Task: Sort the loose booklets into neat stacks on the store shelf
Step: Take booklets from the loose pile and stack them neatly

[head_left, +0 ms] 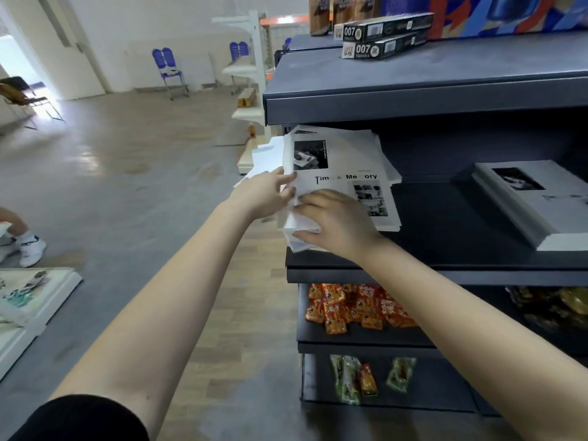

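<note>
A messy pile of white booklets [337, 154] with black-and-white photos lies at the left end of the dark middle shelf [445, 246], some sticking out past its left edge. My left hand [265, 194] reaches in from the left and touches the pile's left edge with straight fingers. My right hand [337, 222] rests on the pile's near corner, thumb curled under a few booklets and fingers on top. A neat stack of the same booklets [528, 208] sits farther right on the same shelf.
The upper shelf [413, 93] hangs close over the pile and carries two black "007" boxes [385, 38]. Orange snack packets [356, 307] fill the shelf below, green packets [350, 377] the lowest. Open floor lies left; a person's white shoe [31, 249] is there.
</note>
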`<act>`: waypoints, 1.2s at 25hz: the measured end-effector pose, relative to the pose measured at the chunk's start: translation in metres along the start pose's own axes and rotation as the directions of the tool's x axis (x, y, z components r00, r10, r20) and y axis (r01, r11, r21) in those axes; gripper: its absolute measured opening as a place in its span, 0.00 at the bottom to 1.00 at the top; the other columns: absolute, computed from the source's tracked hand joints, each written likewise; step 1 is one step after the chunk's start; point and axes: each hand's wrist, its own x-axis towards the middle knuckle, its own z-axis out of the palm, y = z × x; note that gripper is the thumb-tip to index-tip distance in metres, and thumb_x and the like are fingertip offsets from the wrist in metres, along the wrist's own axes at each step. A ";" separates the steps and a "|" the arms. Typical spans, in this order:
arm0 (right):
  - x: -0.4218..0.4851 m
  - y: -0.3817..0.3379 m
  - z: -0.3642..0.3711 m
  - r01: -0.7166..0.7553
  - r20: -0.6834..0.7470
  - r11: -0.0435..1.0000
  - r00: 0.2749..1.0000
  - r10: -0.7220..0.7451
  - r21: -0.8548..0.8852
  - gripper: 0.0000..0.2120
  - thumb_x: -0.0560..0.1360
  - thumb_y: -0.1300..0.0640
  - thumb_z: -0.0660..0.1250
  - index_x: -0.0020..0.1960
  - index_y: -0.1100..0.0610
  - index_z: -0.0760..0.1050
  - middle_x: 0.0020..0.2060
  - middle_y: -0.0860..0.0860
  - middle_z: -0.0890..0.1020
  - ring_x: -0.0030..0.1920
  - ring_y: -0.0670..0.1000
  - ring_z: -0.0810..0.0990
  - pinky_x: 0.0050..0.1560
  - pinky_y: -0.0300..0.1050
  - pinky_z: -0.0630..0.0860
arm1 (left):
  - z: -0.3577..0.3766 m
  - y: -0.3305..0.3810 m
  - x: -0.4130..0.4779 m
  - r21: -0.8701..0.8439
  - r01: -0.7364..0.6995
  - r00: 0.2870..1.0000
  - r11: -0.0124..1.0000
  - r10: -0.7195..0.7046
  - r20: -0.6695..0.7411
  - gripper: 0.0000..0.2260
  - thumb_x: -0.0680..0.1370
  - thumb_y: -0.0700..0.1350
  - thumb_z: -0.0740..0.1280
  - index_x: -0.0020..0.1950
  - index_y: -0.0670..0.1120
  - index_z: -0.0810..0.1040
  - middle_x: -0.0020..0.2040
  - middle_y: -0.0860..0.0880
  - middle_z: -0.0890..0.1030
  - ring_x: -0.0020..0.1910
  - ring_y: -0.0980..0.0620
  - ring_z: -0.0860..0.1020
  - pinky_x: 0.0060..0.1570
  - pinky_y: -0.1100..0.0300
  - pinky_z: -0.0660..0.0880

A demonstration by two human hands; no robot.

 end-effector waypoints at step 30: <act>-0.067 0.056 -0.019 -0.450 -0.010 0.814 0.873 0.488 0.367 0.28 0.69 0.47 0.73 0.66 0.54 0.73 0.71 0.51 0.68 0.73 0.59 0.58 0.71 0.51 0.57 | 0.049 0.054 -0.036 -0.363 -0.215 0.910 0.907 0.051 -0.411 0.20 0.70 0.52 0.73 0.61 0.52 0.78 0.69 0.50 0.72 0.69 0.58 0.66 0.75 0.49 0.49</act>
